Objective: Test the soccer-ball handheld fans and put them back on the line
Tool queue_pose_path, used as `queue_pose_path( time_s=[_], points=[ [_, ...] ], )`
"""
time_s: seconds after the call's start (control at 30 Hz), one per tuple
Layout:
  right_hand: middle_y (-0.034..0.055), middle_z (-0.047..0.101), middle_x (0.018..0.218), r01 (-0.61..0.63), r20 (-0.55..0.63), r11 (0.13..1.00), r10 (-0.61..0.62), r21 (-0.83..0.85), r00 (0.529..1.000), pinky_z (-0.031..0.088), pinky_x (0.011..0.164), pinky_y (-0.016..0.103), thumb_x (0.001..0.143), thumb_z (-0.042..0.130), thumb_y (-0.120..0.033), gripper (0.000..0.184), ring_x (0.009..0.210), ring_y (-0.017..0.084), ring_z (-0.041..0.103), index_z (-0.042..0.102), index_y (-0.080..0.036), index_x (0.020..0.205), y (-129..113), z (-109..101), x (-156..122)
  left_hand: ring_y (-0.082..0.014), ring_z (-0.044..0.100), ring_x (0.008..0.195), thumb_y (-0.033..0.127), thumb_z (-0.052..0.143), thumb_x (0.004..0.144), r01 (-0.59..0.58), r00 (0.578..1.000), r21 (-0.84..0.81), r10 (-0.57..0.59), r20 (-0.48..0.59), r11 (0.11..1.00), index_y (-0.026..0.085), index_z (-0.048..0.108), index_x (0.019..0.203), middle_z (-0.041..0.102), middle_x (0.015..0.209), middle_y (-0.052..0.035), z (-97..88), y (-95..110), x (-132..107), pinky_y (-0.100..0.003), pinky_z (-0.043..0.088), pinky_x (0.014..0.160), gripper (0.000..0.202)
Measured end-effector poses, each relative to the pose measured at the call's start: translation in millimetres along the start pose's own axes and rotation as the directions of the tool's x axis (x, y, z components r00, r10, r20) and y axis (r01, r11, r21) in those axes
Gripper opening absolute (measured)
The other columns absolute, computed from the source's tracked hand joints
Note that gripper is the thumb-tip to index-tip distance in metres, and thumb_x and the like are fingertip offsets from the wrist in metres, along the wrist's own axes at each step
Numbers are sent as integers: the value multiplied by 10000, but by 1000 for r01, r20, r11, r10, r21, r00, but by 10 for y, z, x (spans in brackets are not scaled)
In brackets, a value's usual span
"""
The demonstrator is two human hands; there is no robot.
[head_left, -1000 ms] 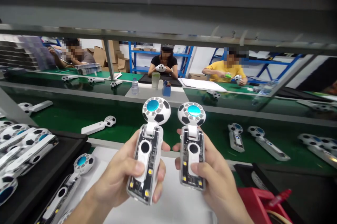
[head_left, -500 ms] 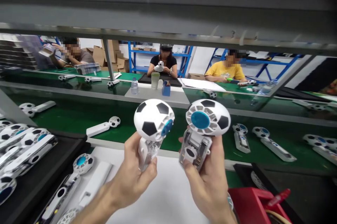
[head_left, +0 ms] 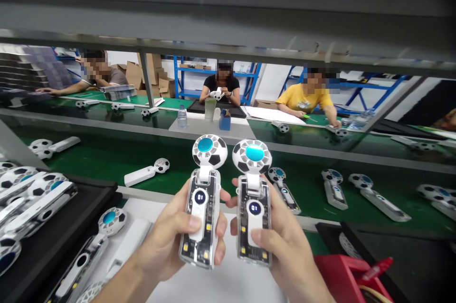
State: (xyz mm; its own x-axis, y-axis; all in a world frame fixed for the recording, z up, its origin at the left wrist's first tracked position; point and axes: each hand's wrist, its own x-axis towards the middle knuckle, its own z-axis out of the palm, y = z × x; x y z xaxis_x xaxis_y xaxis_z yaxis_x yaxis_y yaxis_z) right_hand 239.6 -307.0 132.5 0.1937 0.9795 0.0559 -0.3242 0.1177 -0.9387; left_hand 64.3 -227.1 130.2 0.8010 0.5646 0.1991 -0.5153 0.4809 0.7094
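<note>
My left hand (head_left: 167,239) is wrapped round a handheld fan (head_left: 211,196) with a soccer-ball head and a clear body showing its circuit board. The thumb lies on the fan's white button. A matching handheld fan (head_left: 262,196) is gripped in my right hand (head_left: 290,246), its thumb on the lower part of the white strip. Both fans stand side by side, heads up, blue discs facing me. Each round display reads "01". Beneath them lies a white sheet (head_left: 213,288). Left of my left forearm rests another fan (head_left: 80,265) beside white casings.
A black tray (head_left: 101,194) piled with fans stands at left. Several fans lie on the green conveyor (head_left: 221,175) ahead. A red holder (head_left: 338,274) with a red pen is at right, before another black tray (head_left: 409,250). Three people sit opposite, behind a metal post (head_left: 146,80).
Both fans have been turned so their bodies and discs face me, and the displays are now lit. My hands have come closer together. Conveyor fans have shifted right; another appears behind my right hand.
</note>
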Motion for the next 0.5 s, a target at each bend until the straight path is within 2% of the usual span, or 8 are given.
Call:
queue_pose_path(
  time_s=[0.1,0.2,0.3,0.43,0.5],
  points=[
    [101,583,1335,8,42,1000,-9,12,999,550,736,363,717,760,-311,805,951,258,650,421,-278,1446,5,2,-3,-176,665,644,244,674,783,34,999,-3,-34,38,999,167,573,1192,647,882,-63,-19,-2,-10,-274,474,597,428],
    [81,646,1194,-12,78,1000,10,25,997,527,668,324,714,771,-314,830,817,211,641,394,-289,1453,13,-3,-6,-163,650,653,215,723,740,17,1000,42,-17,9,999,190,567,1189,641,881,-44,-12,-9,-10,-275,472,609,476],
    [48,659,1067,1,52,1000,-2,23,999,501,613,292,719,756,-281,850,739,180,609,359,-299,1471,14,-9,-6,-162,637,669,224,747,749,-21,998,134,28,-52,991,219,534,1194,641,864,-28,5,-17,-16,-296,480,636,493],
    [85,625,1196,15,2,1000,-15,4,1000,522,617,316,751,738,-300,821,858,236,640,359,-301,1479,20,-15,-1,-191,659,730,284,746,800,-8,994,260,35,-101,966,252,442,1274,658,931,-53,24,-28,-38,-322,496,665,564],
    [96,620,1220,8,-8,1000,-8,12,1000,532,606,324,781,708,-308,781,848,241,649,364,-300,1482,37,-19,7,-193,663,730,303,718,833,0,992,276,34,-122,961,260,404,1299,661,943,-60,30,-38,-42,-327,508,660,564]
  ],
)
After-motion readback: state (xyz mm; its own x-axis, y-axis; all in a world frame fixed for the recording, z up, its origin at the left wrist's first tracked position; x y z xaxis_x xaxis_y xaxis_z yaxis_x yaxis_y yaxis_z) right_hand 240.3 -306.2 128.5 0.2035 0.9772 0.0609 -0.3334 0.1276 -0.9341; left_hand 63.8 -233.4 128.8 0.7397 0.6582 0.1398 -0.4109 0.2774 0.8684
